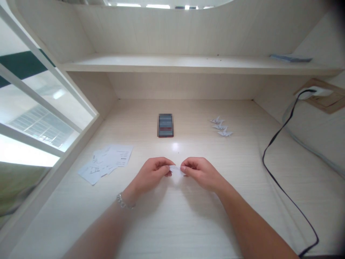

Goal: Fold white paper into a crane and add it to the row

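Between both hands, just above the desk, is a small folded piece of white paper [176,169]. My left hand [155,173], with a bracelet at the wrist, pinches its left end between thumb and fingers. The right end is pinched the same way by my right hand [201,173]. Fingertips hide part of the folds. Farther back on the right, several small folded paper cranes [219,127] sit in a short column. To the left lies a loose, overlapping pile of printed paper squares [107,162].
A dark rectangular phone-like object [165,125], blurred out, lies beyond my hands on the desk [172,223]. A black cable [272,172] runs down the right side from a wall socket [323,94]. Above the desk spans a shelf [161,64]. Barred panes stand at the left.
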Motion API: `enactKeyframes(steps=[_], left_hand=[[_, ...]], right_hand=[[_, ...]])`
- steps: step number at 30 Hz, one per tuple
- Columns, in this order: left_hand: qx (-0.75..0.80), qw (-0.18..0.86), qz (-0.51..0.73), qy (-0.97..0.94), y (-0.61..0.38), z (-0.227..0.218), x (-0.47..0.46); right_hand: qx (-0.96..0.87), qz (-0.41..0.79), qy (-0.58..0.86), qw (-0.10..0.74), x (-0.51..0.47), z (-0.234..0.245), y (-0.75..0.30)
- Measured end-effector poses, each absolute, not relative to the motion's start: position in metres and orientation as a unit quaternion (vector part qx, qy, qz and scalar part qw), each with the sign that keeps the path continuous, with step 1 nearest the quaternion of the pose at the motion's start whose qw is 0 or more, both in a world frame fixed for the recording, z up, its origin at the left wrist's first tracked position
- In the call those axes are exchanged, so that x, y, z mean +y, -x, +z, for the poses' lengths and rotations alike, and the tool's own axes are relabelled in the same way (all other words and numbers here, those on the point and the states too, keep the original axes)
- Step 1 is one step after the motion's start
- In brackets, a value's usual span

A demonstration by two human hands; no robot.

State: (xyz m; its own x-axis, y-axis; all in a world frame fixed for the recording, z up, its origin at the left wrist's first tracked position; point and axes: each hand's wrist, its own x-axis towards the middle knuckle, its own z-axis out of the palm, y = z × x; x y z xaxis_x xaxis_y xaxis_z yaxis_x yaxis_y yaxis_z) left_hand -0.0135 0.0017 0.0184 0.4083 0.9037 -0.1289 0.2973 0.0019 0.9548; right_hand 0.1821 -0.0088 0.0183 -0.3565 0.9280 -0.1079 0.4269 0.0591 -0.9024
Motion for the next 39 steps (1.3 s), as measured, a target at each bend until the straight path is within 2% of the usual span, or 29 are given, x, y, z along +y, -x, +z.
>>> enactKeyframes(steps=[4,7,12,16,20,28,32,39], left_hand=[[0.478,0.539,0.346,-0.601,0.008,0.010,0.002],[0.483,0.507,0.374,-0.608,0.005,0.006,0.001],[0.454,0.555,0.405,-0.567,0.002,0.008,-0.002],[0.454,0.561,0.405,-0.562,0.000,0.008,-0.002],[0.467,0.524,0.378,-0.604,-0.001,0.006,-0.001],[0.480,0.521,0.424,-0.564,0.001,0.008,0.001],[0.483,0.535,0.419,-0.552,0.000,0.007,-0.001],[0.472,0.564,0.403,-0.545,0.001,0.008,-0.001]], right_hand=[[-0.637,0.493,0.504,0.314,-0.009,0.012,-0.177],[-0.650,0.480,0.500,0.312,-0.011,0.013,-0.173],[-0.663,0.462,0.495,0.319,-0.013,0.015,-0.170],[-0.602,0.463,0.519,0.393,-0.010,0.009,-0.166],[-0.527,0.528,0.498,0.443,-0.007,0.001,-0.161],[-0.528,0.578,0.479,0.398,-0.008,0.002,-0.161],[-0.482,0.601,0.477,0.424,-0.005,0.005,-0.166],[-0.506,0.560,0.489,0.436,-0.004,0.002,-0.166]])
